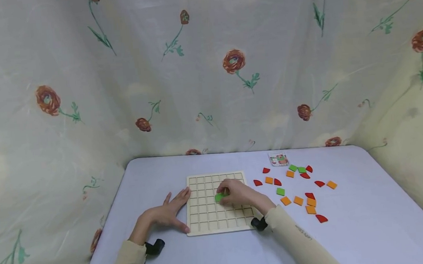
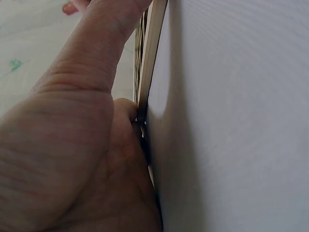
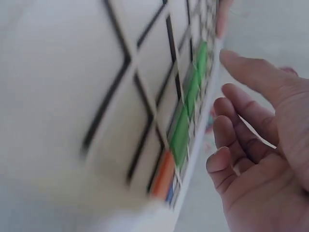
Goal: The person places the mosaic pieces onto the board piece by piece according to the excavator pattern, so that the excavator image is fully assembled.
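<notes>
A pale wooden grid board (image 1: 204, 228) lies on the table. My left hand (image 1: 169, 212) spreads along its left side, thumb near the lower corner and fingertips at the edge. Over the middle of the board is my right hand (image 1: 236, 193), fingers loosely bent beside a green square tile (image 1: 218, 198). In the right wrist view, the thumb and fingers of the right hand (image 3: 265, 111) stand apart with nothing visible between them. Green tiles (image 3: 181, 135) and an orange tile (image 3: 163, 174) sit on the board there; the right hand hides part of this area in the head view.
Loose orange squares (image 1: 298, 200), red quarter-circle pieces (image 1: 321, 218) and green squares (image 1: 280, 191) are scattered right of the board. A small patterned card (image 1: 278, 159) lies behind them. A floral curtain (image 1: 208, 86) hangs beyond the table (image 1: 372, 227).
</notes>
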Motion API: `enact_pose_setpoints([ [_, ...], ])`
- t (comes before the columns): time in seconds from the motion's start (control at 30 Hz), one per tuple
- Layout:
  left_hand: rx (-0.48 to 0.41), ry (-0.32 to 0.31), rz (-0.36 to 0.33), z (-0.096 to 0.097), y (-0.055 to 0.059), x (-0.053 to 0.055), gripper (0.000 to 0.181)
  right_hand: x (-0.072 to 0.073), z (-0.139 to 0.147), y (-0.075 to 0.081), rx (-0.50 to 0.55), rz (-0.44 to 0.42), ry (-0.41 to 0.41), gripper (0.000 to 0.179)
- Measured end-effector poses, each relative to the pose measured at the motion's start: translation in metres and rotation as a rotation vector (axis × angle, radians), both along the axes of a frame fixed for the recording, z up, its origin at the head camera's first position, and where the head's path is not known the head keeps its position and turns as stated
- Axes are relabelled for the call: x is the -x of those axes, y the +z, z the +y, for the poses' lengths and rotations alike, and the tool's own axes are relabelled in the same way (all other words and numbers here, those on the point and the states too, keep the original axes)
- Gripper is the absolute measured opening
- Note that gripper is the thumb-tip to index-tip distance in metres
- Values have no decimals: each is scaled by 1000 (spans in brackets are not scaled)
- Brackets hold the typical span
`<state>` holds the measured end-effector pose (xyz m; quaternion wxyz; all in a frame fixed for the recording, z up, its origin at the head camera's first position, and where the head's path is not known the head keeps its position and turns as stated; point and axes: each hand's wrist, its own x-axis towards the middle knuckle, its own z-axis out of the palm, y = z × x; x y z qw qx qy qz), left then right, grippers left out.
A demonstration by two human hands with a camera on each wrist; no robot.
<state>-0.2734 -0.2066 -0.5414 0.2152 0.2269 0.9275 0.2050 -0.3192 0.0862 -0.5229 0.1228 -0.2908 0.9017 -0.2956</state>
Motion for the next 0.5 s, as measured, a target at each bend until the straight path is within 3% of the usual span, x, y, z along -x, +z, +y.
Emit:
enact_pose_setpoints([
  [0.23,5,-8,2,1,-1,0,130,-6,66,8,121,-71,-176,27],
  [0.5,15,-10,12,1,0,-2,129,-7,155,-2,60,-109,-363,34],
])
